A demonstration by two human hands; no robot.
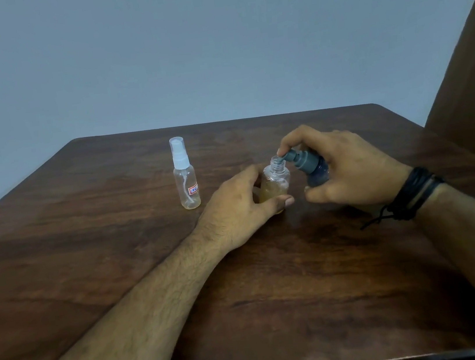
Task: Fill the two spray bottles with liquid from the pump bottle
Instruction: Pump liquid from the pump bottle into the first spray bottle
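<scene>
The pump bottle [309,166], dark grey-blue, is in my right hand [347,167]. I have it tilted over to the left, its nozzle dipping into the open neck of the uncapped spray bottle [276,182]. My fingers are curled round its body, my thumb sits beneath it, and my forefinger lies on top of the pump head.

Largest around me is the dark wooden tabletop [245,285], which stretches under both my forearms to the pale blue wall [211,46] beyond my hands. To the right of my right hand hangs a brown curtain [471,70].

My left hand [240,210] grips the uncapped spray bottle from its left side, thumb in front and fingers behind. That bottle stands upright on the tabletop between my two hands, with amber liquid in its lower part.

The second spray bottle [185,178] stands upright just beyond and to the left of my left hand, apart from it. It has a white sprayer under a clear cap, and a small label on its side.

On my right wrist is a black cord bracelet [412,195].
</scene>
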